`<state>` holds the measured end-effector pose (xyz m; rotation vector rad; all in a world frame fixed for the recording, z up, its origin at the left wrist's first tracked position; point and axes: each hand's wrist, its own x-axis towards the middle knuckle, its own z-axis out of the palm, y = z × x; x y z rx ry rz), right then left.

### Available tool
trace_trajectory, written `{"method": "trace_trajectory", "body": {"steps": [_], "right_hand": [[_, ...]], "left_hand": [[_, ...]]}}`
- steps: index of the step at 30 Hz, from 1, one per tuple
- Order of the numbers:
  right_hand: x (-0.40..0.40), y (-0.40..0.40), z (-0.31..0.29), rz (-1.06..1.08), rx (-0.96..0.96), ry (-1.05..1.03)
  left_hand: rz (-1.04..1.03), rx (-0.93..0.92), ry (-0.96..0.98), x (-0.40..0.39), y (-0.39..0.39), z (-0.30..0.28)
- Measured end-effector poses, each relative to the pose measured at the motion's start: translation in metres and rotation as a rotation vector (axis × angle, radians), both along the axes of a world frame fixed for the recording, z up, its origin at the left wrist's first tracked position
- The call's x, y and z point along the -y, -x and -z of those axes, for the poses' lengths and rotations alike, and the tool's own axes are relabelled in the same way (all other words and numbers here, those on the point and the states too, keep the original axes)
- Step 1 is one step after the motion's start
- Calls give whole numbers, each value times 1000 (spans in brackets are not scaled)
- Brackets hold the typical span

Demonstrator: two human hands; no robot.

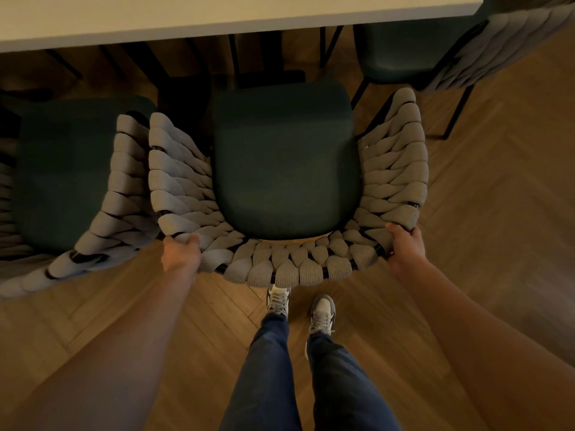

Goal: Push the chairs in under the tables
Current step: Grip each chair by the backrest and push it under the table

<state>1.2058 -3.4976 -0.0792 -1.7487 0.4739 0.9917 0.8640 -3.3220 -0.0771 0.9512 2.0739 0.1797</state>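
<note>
Both hands are clamped on the curved back of the dark green cushioned armchair with the grey woven-rope wrap (284,169): the left hand (182,251) grips the rope rim at the rear left corner, the right hand (404,244) grips it at the rear right corner, well apart. This chair stands just short of the white-topped table (217,20), its seat front near the table's edge but not yet under it. A matching chair (71,175) sits just left of it, their rope arms nearly touching, and another (435,54) stands to its right at the table's corner. The rope looks soft and yielding over a stiff black frame, so holding the rim itself seems soundest; the chair probably slides easily on the wooden herringbone floor (497,197). No brand, label or writing is readable.
</note>
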Motion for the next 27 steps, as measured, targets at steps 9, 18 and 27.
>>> {"method": "trace_trajectory", "body": {"steps": [9,18,27], "right_hand": [[22,44,-8,-120,36,-8],[50,100,-22,-131,-4,-93],[39,190,-30,-116,21,-66]], "left_hand": [[-15,114,-89,47,7,-20],[-12,278,-78,99,18,-32],[72,447,-22,91,93,-42]]}}
